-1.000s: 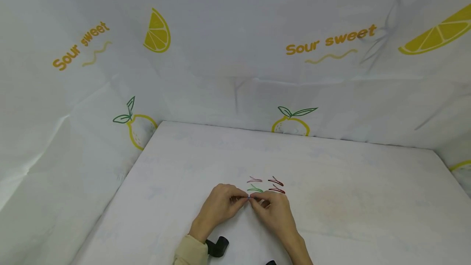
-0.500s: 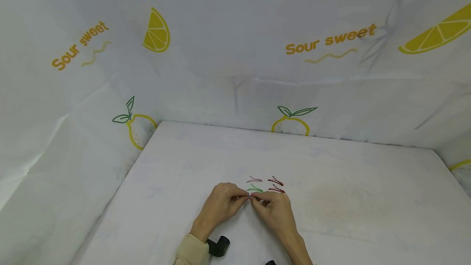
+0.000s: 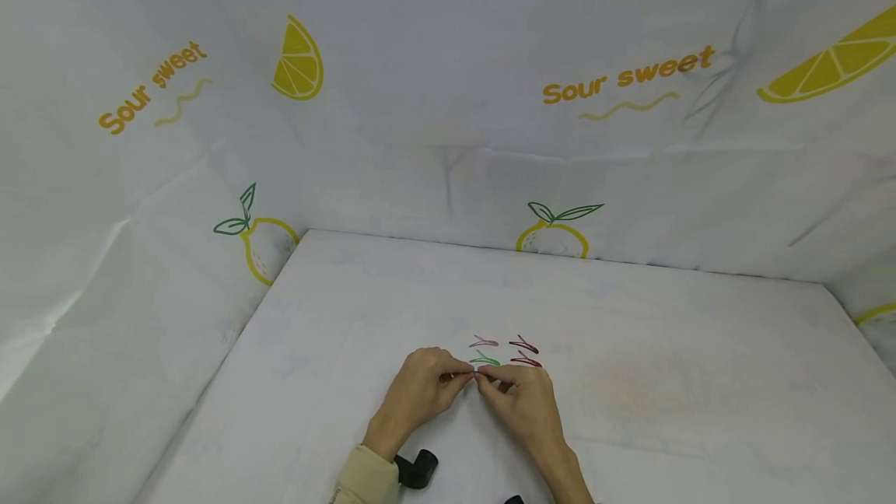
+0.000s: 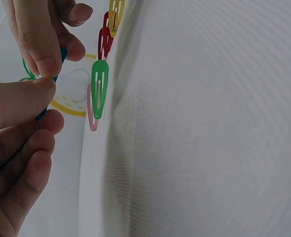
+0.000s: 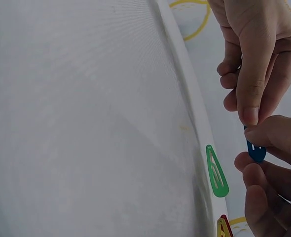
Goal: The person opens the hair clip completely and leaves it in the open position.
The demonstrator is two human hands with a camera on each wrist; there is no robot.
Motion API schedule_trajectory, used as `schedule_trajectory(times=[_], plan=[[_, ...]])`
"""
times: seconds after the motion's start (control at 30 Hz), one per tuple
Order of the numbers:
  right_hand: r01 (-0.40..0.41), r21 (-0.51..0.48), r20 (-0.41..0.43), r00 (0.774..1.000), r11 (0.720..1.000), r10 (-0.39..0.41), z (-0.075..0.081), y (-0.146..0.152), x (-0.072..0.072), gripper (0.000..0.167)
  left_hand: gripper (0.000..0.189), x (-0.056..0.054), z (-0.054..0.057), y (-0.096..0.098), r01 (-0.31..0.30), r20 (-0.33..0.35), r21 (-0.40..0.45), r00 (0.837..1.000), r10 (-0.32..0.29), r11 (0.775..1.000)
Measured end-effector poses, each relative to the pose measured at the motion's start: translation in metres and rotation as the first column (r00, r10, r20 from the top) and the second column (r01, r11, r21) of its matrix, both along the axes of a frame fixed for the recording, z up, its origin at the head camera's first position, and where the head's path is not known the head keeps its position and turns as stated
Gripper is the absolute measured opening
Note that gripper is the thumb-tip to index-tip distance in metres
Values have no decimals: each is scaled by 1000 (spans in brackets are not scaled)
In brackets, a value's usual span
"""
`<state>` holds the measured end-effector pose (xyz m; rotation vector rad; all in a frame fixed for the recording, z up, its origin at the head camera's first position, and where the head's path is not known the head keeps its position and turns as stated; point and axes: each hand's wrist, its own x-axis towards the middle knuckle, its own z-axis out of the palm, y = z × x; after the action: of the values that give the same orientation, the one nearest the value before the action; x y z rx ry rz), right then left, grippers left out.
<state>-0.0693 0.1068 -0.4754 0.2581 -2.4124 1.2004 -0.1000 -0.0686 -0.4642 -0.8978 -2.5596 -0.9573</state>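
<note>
Over the front middle of the table, my left hand point(image 3: 420, 387) and right hand point(image 3: 521, 403) meet at the fingertips. Between them they pinch a blue snap hair clip point(image 5: 256, 150), one hand at each end; fingers cover much of it. Just beyond lie a green hair clip point(image 3: 484, 360), a pink one point(image 3: 484, 343) and two dark red ones, a far clip point(image 3: 524, 345) and a near clip point(image 3: 526, 359). These look Y-shaped, as if sprung open. A yellow clip point(image 4: 117, 15) shows in both wrist views but is not visible from the head.
A white cloth-covered table point(image 3: 700, 379) spreads around the hands. White walls point(image 3: 420, 99) printed with lemons stand behind it and at the sides. A black camera mount point(image 3: 418, 470) sits at the left wrist, beside a beige sleeve point(image 3: 364, 477).
Both hands stay almost in place and keep pinching the blue hair clip. The left wrist has shifted very slightly to the right. The clips on the table lie as before.
</note>
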Motion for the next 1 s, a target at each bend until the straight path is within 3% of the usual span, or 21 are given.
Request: schedule_trajectory(times=[0.27, 0.57, 1.0], plan=[[12, 0, 4, 1000, 1000, -12, 0, -1, 0, 13, 10, 0, -1, 0, 4, -38, 3, 999, -4, 1000], [47, 24, 65, 997, 999, -49, 3, -2, 3, 14, 11, 0, -2, 0, -4, -41, 9, 999, 4, 1000], [85, 78, 74, 993, 993, -90, 4, -4, 5, 11, 9, 1, -1, 1, -2, -38, 8, 999, 2, 1000]])
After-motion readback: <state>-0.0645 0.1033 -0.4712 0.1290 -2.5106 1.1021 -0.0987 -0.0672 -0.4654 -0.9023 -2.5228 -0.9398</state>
